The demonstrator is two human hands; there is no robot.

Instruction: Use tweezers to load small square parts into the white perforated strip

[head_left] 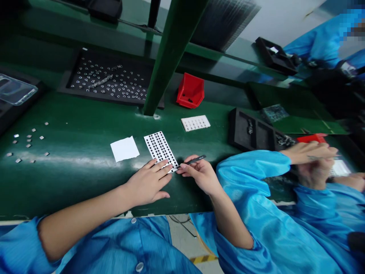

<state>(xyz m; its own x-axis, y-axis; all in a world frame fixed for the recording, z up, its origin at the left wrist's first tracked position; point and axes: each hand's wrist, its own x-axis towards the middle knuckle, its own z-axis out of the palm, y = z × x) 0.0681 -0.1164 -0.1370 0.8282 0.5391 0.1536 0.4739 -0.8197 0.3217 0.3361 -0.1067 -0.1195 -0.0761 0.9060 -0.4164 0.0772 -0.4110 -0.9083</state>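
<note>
My left hand (149,182) lies flat, fingers spread, with its fingertips on the lower part of a white sheet (160,146) covered in rows of small black squares. Between the fingers of my right hand (202,174) is a slim pair of black tweezers (196,160). Its tip points at the lower right corner of the sheet, close to my left fingertips; whether it grips a square is too small to tell. Left of the sheet lies a blank white piece of paper (124,148). A white card with small grey marks (195,123) lies beyond my right hand.
Several small metal pieces (29,140) lie scattered at the left. A black tray (111,82) of small rings, a green post (171,57) and a red bin (190,91) stand behind. On the right are a black foam tray (251,131) and a co-worker's blue sleeve (251,167), close to my right arm.
</note>
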